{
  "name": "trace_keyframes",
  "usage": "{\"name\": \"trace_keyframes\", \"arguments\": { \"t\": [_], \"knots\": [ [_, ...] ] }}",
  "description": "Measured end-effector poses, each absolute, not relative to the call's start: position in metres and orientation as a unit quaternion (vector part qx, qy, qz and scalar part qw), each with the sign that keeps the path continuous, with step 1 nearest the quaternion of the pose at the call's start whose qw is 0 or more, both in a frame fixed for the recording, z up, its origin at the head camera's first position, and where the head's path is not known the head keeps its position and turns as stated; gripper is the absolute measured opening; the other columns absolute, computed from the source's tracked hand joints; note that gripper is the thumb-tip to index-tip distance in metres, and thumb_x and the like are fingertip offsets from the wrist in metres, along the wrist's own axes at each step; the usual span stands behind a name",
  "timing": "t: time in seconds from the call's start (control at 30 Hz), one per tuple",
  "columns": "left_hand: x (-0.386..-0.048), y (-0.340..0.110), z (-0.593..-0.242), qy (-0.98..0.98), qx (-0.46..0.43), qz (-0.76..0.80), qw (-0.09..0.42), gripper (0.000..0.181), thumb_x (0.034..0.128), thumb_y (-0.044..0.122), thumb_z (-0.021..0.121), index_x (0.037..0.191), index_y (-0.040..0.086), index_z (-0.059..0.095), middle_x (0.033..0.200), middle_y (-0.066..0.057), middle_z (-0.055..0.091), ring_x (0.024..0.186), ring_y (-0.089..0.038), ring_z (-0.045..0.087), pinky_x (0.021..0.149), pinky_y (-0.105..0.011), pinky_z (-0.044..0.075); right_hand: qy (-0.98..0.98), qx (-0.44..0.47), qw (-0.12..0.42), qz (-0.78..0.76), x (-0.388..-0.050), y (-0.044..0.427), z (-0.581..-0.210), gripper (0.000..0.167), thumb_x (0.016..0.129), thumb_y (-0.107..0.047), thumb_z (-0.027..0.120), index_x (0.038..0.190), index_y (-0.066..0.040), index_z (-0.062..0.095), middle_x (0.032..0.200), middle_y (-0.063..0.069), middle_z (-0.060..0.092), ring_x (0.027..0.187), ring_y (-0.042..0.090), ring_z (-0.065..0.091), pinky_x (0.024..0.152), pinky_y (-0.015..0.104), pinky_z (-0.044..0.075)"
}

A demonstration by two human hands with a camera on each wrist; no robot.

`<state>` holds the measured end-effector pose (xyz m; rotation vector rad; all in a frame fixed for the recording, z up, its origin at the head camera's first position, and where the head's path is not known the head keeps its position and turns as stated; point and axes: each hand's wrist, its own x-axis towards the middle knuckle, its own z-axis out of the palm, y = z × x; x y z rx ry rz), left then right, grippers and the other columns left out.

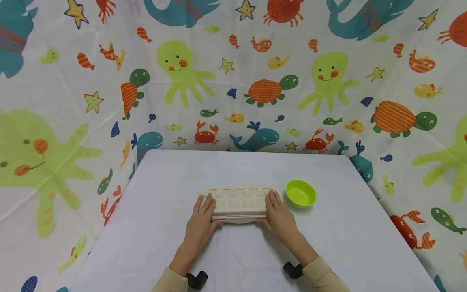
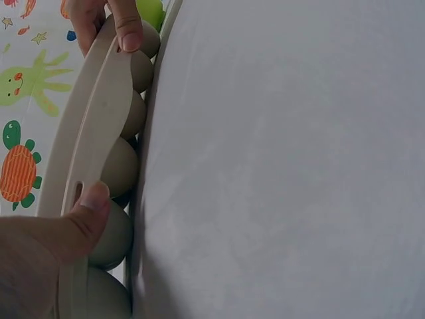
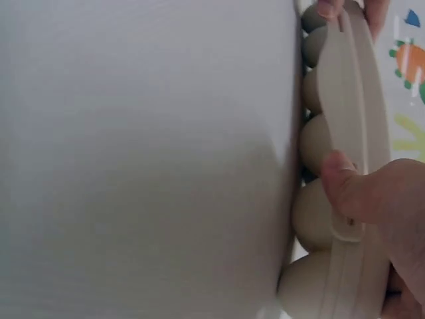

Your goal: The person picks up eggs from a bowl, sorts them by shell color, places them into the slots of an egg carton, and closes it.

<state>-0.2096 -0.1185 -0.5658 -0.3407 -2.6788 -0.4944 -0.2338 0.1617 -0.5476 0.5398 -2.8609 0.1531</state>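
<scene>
A cream plastic egg carton (image 1: 239,202) lies closed on the white table, with rows of round bumps on its lid. My left hand (image 1: 200,222) grips its left end, fingers over the top and thumb at the front edge. At the right end my right hand (image 1: 281,217) holds it the same way. From the left wrist view, the left thumb (image 2: 91,207) presses by a slot in the front flap (image 2: 99,133). In the right wrist view the right thumb (image 3: 342,179) lies on the flap, above rounded cups (image 3: 312,212). The carton's inside is hidden.
A lime-green bowl (image 1: 300,194) stands just right of the carton, close to my right fingers. White cloth covers the table (image 1: 146,227). Behind and at the sides hangs a sea-animal curtain (image 1: 219,81).
</scene>
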Motion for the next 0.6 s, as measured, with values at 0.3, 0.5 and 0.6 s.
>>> {"name": "trace_keyframes", "arguments": {
  "t": [0.3, 0.5, 0.6],
  "knots": [
    [-0.214, -0.125, -0.568, -0.956, -0.115, -0.180, 0.200, 0.085, 0.0705, 0.039, 0.085, 0.140, 0.000, 0.056, 0.152, -0.014, 0.050, 0.146, -0.037, 0.037, 0.103, -0.043, 0.052, -0.957, 0.210, 0.195, -0.040, -0.235, 0.150, -0.558, 0.078, 0.088, -0.047, 0.070, 0.135, 0.013, 0.052, 0.142, 0.030, 0.054, 0.133, 0.042, 0.054, 0.097, 0.055, 0.055],
    [-0.225, -0.124, -0.572, -0.959, -0.109, -0.195, 0.176, 0.085, 0.0728, 0.041, 0.085, 0.142, 0.001, 0.055, 0.153, -0.013, 0.050, 0.147, -0.037, 0.036, 0.097, -0.049, 0.055, -0.962, 0.198, 0.183, -0.038, -0.247, 0.149, -0.561, 0.080, 0.083, -0.050, 0.073, 0.132, 0.010, 0.055, 0.139, 0.027, 0.058, 0.130, 0.039, 0.057, 0.093, 0.052, 0.057],
    [-0.231, -0.121, -0.573, -0.964, -0.109, -0.188, 0.153, 0.084, 0.0787, 0.046, 0.081, 0.144, 0.001, 0.052, 0.155, -0.013, 0.047, 0.148, -0.038, 0.035, 0.097, -0.058, 0.053, -0.972, 0.185, 0.145, -0.013, -0.252, 0.149, -0.560, 0.082, 0.082, -0.052, 0.074, 0.134, 0.009, 0.054, 0.142, 0.026, 0.056, 0.133, 0.039, 0.054, 0.096, 0.053, 0.055]
  ]
}}
